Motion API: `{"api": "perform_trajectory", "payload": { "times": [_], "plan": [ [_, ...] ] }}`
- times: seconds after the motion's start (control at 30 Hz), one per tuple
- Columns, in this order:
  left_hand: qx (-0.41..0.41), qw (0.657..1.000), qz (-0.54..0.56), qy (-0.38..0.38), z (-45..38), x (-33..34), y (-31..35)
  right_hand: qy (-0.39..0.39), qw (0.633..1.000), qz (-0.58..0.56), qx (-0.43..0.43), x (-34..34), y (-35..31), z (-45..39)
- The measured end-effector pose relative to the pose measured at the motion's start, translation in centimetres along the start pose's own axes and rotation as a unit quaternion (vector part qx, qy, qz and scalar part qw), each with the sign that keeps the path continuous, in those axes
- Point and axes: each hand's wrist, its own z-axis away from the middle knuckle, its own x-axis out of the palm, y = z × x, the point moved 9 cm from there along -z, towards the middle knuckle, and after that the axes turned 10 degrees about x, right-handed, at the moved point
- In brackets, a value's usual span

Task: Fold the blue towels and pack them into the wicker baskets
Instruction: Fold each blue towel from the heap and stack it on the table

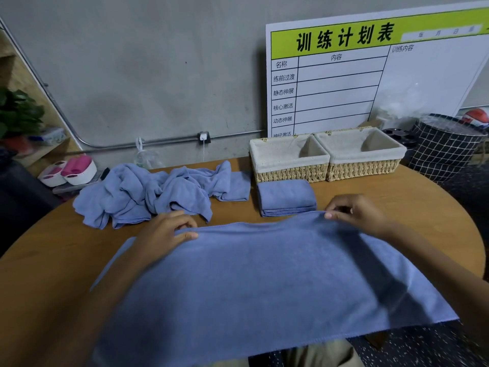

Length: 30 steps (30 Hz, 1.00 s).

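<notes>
A large blue towel (264, 282) is spread in front of me, its near edge hanging over the table's front. My left hand (164, 231) pinches its far edge at the left; my right hand (354, 213) pinches the same edge at the right, lifting it slightly. Behind the right hand lies a folded blue towel (287, 197). A heap of crumpled blue towels (148, 194) sits at the back left. Two wicker baskets with cloth lining stand at the back: the left basket (288, 173) and the right basket (362, 169), both with nothing inside.
The round wooden table (397, 202) ends close on the right. A white board with green header (370, 75) leans on the wall behind the baskets. A checked fabric bin (444, 149) stands at the right. White and pink containers (71, 170) sit off the table's left.
</notes>
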Motion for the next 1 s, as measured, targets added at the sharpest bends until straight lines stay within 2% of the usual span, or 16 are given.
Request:
{"api": "perform_trajectory", "payload": {
  "times": [0.2,0.33,0.5,0.67,0.87,1.0],
  "plan": [
    [0.071,0.993,-0.082,0.043,6.4,5.1,4.4,0.104,0.97,0.197,-0.102,4.5,-0.8,6.1],
    [-0.008,0.994,-0.064,0.091,6.6,4.1,2.2,0.154,0.955,0.231,-0.106,5.1,-0.3,5.5],
    [-0.015,0.99,-0.081,0.112,4.8,3.0,-1.5,0.164,0.956,0.226,-0.091,5.3,-0.5,1.0],
    [-0.035,0.979,-0.107,0.169,3.2,-0.4,-2.5,0.225,0.949,0.207,-0.077,2.1,-0.8,-0.7],
    [0.105,0.966,-0.178,0.154,4.7,-1.8,3.0,0.228,0.917,0.267,-0.19,0.3,-3.7,2.8],
    [0.152,0.972,-0.157,0.087,8.4,1.2,4.4,0.187,0.898,0.319,-0.237,2.0,-3.0,7.0]
  ]
}}
